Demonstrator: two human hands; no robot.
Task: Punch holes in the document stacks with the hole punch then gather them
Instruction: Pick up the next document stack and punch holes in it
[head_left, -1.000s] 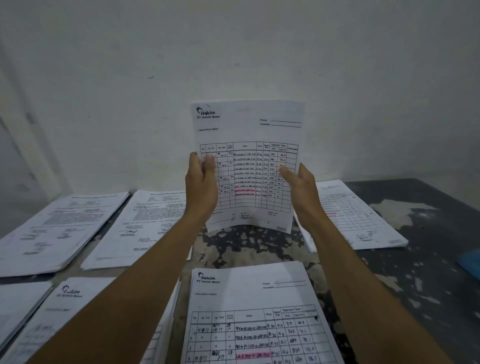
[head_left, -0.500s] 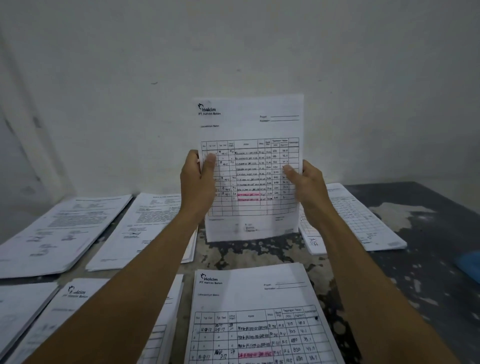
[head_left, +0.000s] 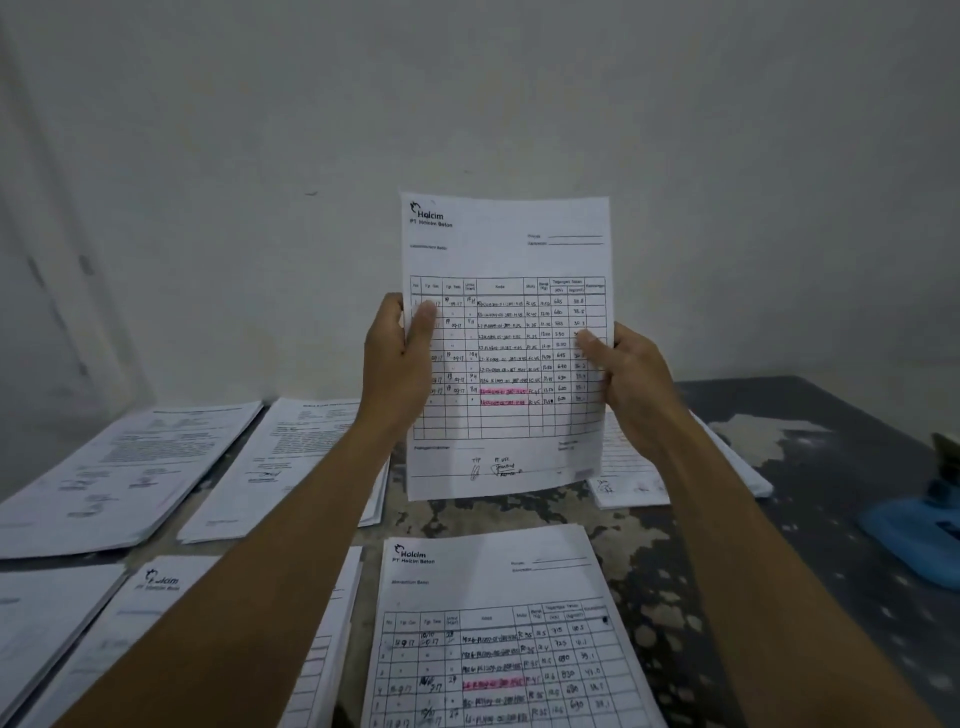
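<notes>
I am holding a sheaf of papers (head_left: 506, 343) upright above the counter (head_left: 810, 447), my left hand (head_left: 397, 364) and right hand (head_left: 631, 384) clamping its side edges, the hole punch (head_left: 919, 530) sitting at the counter's right edge.

We face a plain, off-white plastered wall (head_left: 519, 93) in dim, even light; below the raised grip spreads a dark grey tabletop (head_left: 810, 415) with pale, worn, flaking patches.
</notes>
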